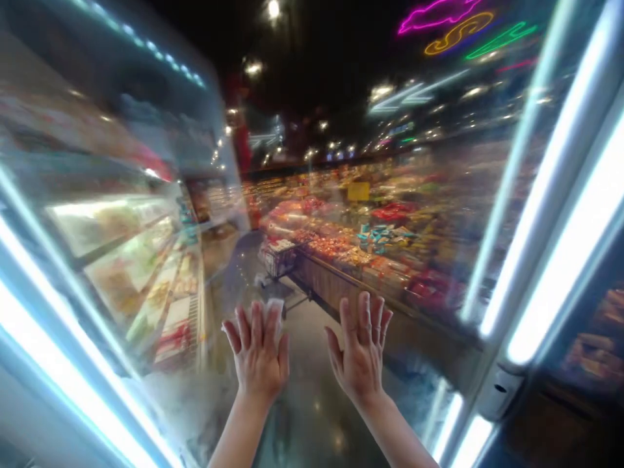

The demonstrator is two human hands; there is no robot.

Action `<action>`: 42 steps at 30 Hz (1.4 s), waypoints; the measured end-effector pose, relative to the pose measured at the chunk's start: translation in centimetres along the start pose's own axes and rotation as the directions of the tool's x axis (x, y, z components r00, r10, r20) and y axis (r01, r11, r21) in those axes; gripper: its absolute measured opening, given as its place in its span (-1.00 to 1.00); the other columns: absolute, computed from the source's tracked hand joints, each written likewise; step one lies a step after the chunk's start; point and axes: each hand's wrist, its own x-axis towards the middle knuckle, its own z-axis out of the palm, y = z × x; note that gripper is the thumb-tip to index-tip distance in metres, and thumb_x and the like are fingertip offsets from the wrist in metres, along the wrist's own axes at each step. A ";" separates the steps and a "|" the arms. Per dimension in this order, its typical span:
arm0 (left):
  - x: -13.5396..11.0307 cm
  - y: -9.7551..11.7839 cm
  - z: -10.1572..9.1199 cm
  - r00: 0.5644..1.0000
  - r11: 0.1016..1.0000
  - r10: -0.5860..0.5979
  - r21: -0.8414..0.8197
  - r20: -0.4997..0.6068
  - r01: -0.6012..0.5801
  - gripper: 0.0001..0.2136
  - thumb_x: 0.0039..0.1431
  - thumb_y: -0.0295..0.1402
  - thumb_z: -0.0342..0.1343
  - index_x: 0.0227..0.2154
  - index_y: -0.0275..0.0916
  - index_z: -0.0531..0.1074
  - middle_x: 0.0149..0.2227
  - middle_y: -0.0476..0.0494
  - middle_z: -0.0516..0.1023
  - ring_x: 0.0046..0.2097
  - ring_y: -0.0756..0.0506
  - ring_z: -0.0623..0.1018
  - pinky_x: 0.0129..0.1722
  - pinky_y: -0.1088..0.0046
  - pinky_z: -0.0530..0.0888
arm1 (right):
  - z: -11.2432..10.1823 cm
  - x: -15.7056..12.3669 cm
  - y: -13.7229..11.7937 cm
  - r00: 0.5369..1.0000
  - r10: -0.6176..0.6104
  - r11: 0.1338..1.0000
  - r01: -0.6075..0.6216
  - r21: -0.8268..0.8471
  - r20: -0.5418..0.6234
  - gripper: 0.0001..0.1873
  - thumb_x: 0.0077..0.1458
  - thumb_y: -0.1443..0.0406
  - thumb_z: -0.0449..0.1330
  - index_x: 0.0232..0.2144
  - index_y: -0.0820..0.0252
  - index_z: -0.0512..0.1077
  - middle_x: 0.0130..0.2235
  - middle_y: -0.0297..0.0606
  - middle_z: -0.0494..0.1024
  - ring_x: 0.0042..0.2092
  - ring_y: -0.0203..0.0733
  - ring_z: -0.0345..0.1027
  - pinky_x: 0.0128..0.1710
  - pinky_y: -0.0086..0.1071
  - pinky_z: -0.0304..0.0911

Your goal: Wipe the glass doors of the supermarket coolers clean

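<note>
Both of my hands press flat against a glass door (312, 416) in front of me. My left hand (258, 357) lies palm-down on a white cloth (274, 308), whose edges peek out above my fingertips and by my thumb. To its right, my right hand (361, 351) rests bare on the glass with fingers spread and nothing under it. The lower left of the pane is fogged.
Bright light strips run along the door frames at left (63, 370) and right (560, 260). A grey fitting (497, 389) sits on the right frame. The blurred glass shows chilled shelves (146, 273), a long display of packaged goods (370, 247) and a shopping cart (277, 257).
</note>
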 end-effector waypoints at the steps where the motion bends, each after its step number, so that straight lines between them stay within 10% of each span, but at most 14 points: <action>1: -1.2 -0.9 -0.1 1.000 1.000 0.006 -0.009 0.005 -0.006 -0.23 0.32 -0.31 0.10 0.49 -0.06 -0.14 0.55 -0.06 -0.24 0.55 -0.26 -0.26 0.51 -0.07 -0.29 | 0.3 -0.3 -0.9 1.000 -0.007 1.000 0.007 0.004 0.012 -0.16 0.38 0.24 0.13 0.52 0.07 -0.20 0.56 -0.22 -0.31 0.55 0.14 -0.48 0.49 0.23 -0.26; 10: -6.9 -11.6 -1.4 0.991 0.991 -0.131 0.034 0.002 0.131 -0.18 0.30 -0.31 0.11 0.50 -0.08 -0.22 0.56 -0.16 -0.36 0.54 -0.33 -0.40 0.46 -0.28 -0.37 | 3.7 -2.1 -7.9 0.998 -0.047 0.999 0.047 -0.007 0.033 -0.15 0.38 0.21 0.14 0.52 0.05 -0.23 0.55 -0.24 -0.34 0.55 0.16 -0.51 0.48 0.27 -0.26; 27: -13.4 -19.8 -3.3 0.960 0.961 -0.278 0.029 0.032 0.277 -0.13 0.30 -0.28 0.10 0.50 -0.12 -0.34 0.55 -0.30 -0.42 0.53 -0.33 -0.41 0.42 -0.35 -0.28 | 7.3 -8.6 -13.6 0.980 -0.164 0.986 0.162 0.027 0.110 -0.08 0.28 0.28 0.26 0.50 -0.06 -0.13 0.55 -0.30 -0.29 0.55 0.07 -0.48 0.50 0.21 -0.39; 34: -15.2 -16.0 -2.9 0.960 0.961 -0.277 0.011 0.039 0.276 -0.15 0.33 -0.25 0.03 0.50 -0.22 -0.36 0.55 -0.23 -0.46 0.54 -0.28 -0.41 0.46 -0.26 -0.28 | 7.7 -9.9 -14.2 0.961 -0.242 0.970 0.238 0.051 0.132 -0.22 0.27 0.18 0.29 0.44 -0.12 0.10 0.52 -0.40 -0.14 0.55 -0.09 -0.40 0.53 0.02 -0.39; 42: -11.9 -10.8 -0.6 0.983 0.986 -0.166 -0.021 0.077 0.168 -0.14 0.31 -0.21 0.08 0.50 -0.24 -0.30 0.54 -0.32 -0.42 0.52 -0.39 -0.41 0.43 -0.32 -0.38 | 6.3 -9.8 -9.0 0.959 -0.227 0.973 0.230 0.002 0.167 -0.15 0.20 0.19 0.37 0.44 -0.08 0.12 0.52 -0.27 -0.05 0.55 0.03 -0.43 0.51 0.16 -0.30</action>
